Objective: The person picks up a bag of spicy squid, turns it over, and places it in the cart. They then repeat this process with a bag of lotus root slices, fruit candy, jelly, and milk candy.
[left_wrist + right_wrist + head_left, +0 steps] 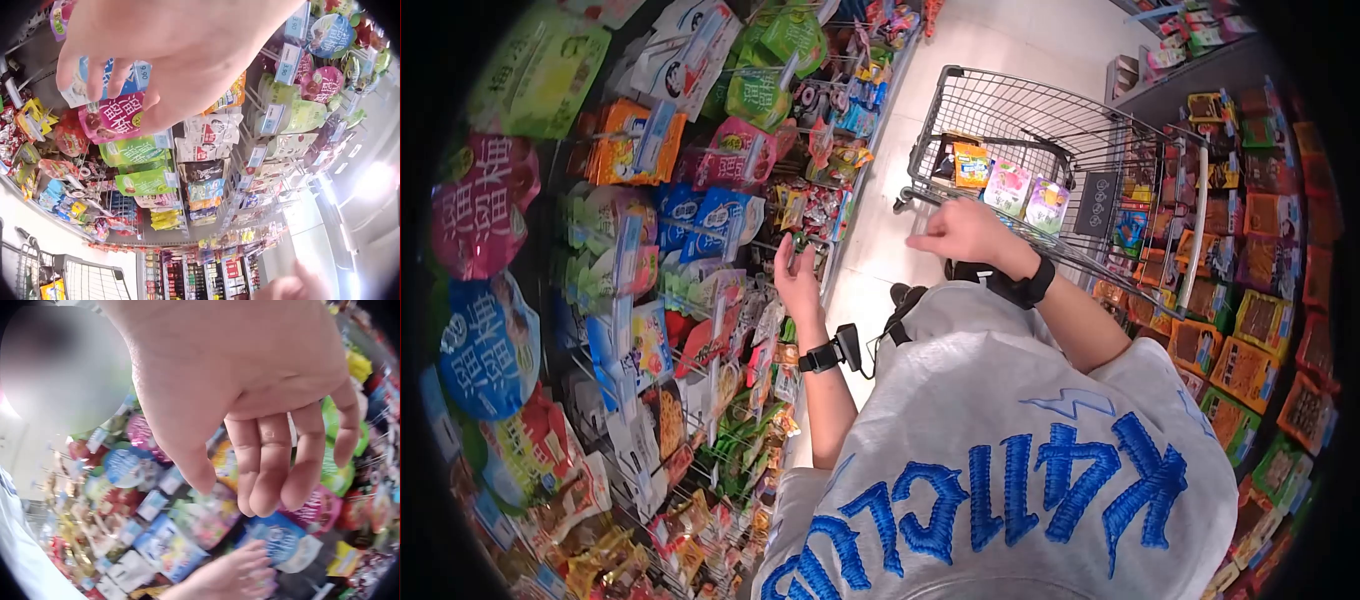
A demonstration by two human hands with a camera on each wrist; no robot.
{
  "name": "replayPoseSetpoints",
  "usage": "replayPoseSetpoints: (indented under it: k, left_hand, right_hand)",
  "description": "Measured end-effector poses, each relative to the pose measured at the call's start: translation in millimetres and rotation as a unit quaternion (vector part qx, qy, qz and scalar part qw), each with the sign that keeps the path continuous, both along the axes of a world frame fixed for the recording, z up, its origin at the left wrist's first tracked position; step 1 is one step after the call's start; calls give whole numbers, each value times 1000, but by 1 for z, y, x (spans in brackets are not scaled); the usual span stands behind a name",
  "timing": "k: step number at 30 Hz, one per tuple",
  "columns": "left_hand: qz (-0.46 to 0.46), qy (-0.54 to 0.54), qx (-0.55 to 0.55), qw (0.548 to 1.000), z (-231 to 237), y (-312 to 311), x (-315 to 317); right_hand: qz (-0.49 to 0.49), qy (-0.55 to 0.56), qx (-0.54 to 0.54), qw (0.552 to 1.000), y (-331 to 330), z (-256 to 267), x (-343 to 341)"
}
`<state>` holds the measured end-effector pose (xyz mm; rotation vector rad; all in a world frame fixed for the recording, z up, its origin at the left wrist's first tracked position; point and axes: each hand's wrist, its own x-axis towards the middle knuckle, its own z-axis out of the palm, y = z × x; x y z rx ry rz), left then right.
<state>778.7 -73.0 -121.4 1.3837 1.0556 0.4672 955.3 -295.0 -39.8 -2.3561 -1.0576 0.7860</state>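
My left hand (800, 285) is raised beside the snack rack, fingers loosely bent and nothing in them. In the left wrist view its fingers overlap a pink packet (112, 119) and a blue packet (128, 78) hanging on the rack. The right wrist view has the left hand low down, near a blue packet (278, 540). In front of my body, near the shopping cart (1010, 85), is my right hand (972, 235), also holding nothing. Its fingers (269, 487) hang loosely bent in the right wrist view.
Inside the cart lie an orange bag (971, 166), a pink-and-white bag (1007, 185), a purple-and-white bag (1047, 205) and a dark bag. Hanging packets, such as a large blue one (488, 350), fill the left rack. Shelves of packaged snacks (1262, 318) line the right side.
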Motion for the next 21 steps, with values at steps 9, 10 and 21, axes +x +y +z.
replayPoseSetpoints:
  k: [9, 10, 21]
  left_hand:
    - [-204, 27, -32, 978, -20, -23, 118]
    - [-238, 34, -38, 970, -30, -29, 133]
    - [-531, 199, -67, 821, -140, -158, 309]
  right_hand:
    - [-225, 41, -144, 963, -157, -189, 98]
    - [-265, 91, -129, 951, -173, -210, 109]
    - [-443, 364, -170, 802, -261, -341, 164]
